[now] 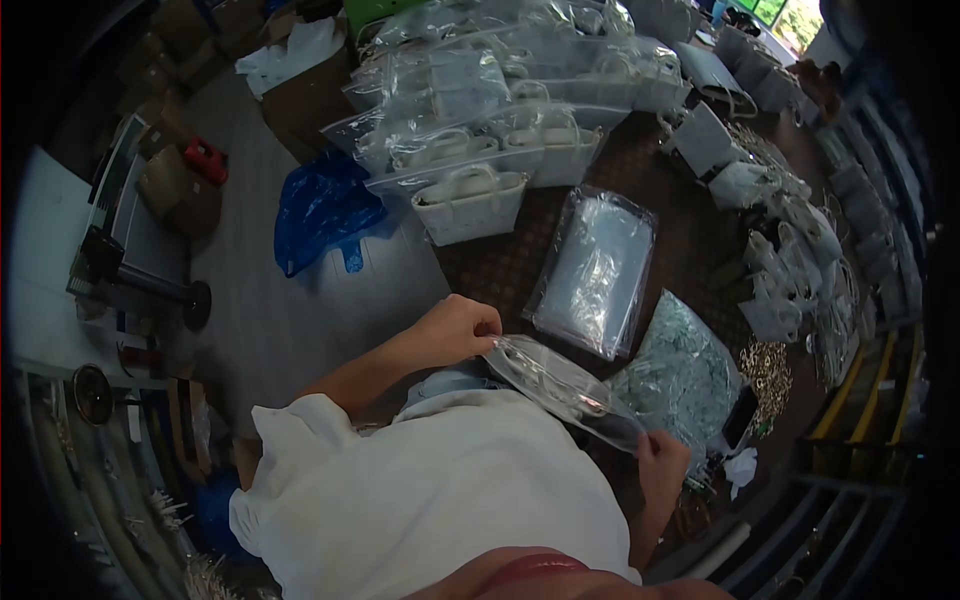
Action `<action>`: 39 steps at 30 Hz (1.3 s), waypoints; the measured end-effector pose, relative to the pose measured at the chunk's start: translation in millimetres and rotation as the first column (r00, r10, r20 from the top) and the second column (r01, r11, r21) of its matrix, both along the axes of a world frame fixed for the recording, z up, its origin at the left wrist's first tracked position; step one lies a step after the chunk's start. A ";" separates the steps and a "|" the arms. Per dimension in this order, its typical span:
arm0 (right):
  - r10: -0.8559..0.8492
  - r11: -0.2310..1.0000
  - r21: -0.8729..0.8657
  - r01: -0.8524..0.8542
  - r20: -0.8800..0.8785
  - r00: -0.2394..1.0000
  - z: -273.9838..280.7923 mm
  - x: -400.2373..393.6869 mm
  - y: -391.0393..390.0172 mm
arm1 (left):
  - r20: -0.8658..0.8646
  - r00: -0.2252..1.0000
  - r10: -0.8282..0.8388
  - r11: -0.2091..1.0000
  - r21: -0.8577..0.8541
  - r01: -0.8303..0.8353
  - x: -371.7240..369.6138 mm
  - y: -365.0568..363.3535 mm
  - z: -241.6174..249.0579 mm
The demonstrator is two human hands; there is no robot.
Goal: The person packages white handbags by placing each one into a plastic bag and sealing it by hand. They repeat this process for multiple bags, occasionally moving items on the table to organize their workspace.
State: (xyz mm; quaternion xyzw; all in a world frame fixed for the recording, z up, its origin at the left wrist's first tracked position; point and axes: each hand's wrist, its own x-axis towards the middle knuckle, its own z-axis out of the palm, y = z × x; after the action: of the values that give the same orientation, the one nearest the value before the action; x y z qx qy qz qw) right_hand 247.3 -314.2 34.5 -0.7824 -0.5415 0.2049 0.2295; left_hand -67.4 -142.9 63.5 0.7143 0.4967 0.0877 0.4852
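Close to my body, a clear plastic bag is stretched between my two hands. Something whitish lies inside it, probably a handbag, though glare hides its shape. My left hand is closed on the bag's left corner. At the other end, my right hand pinches the right corner. Just beyond the held bag lies a stack of flat clear plastic bags. A larger clear bag full of small pale greenish packets sits near my right hand.
White handbags in clear bags fill the table's far side. Unwrapped white handbags are piled at right, near a heap of gold-coloured chain or hardware. A blue plastic bag and cardboard boxes are at left.
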 end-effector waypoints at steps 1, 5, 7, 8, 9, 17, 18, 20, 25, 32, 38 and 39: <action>-0.077 0.997 -0.038 0.074 -0.071 0.995 -1.3 1.8 -1.8 | 0.001 1.000 0.020 0.999 0.029 -0.020 -0.5 2.9 0.0; 0.085 0.988 -0.111 -0.108 -0.196 0.977 -10.5 12.4 -5.1 | -0.076 0.994 -0.076 0.971 0.222 0.091 0.9 11.2 -8.8; 0.354 0.934 0.030 -0.355 -0.204 0.913 3.2 9.3 -5.9 | -0.110 0.988 -0.112 0.968 0.212 0.134 -2.9 11.4 -7.3; 0.377 0.926 0.049 -0.375 -0.199 0.904 20.5 0.1 -5.1 | -0.116 0.983 -0.145 0.964 0.207 0.167 -4.2 12.0 -6.1; 0.372 0.928 0.067 -0.367 -0.242 0.896 41.6 -12.6 -5.6 | -0.124 0.976 -0.181 0.957 0.205 0.204 -5.3 13.2 -5.3; 0.514 0.808 0.354 -0.471 -0.031 0.857 14.5 -2.7 18.4 | -0.025 0.997 -0.079 0.996 0.046 0.080 -12.1 37.8 -11.7; 0.523 0.790 0.373 -0.487 0.006 0.852 7.2 0.5 15.4 | -0.004 0.995 -0.100 0.981 0.168 0.099 -13.8 45.6 -15.3; 0.541 0.752 0.405 -0.520 0.074 0.838 -6.4 4.3 9.3 | -0.172 0.974 -0.150 0.940 0.279 0.194 -9.6 52.2 -0.4; 0.526 0.755 0.416 -0.507 0.077 0.847 -19.2 -5.1 6.4 | 0.087 0.741 -0.666 0.612 0.632 0.475 79.8 7.1 6.1; 0.408 0.855 0.346 -0.387 0.013 0.913 -12.4 -5.5 -6.1 | -0.096 0.541 -0.836 0.436 0.482 0.760 154.7 -30.7 -44.1; 0.335 0.865 0.422 -0.272 -0.082 0.939 -32.1 -5.9 -14.5 | 0.056 0.598 -0.800 0.514 0.579 0.633 155.3 -35.5 -49.7; 0.343 0.858 0.428 -0.285 -0.062 0.937 -32.9 -7.1 -13.1 | -0.002 0.567 -0.824 0.470 0.555 0.686 155.8 -36.7 -41.7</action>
State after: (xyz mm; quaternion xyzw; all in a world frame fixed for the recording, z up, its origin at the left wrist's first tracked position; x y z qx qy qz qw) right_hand 240.2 -327.3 1.6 -0.6013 -0.6759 0.1738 0.3891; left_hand 88.4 -179.5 21.8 0.9393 0.0145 0.0816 0.3329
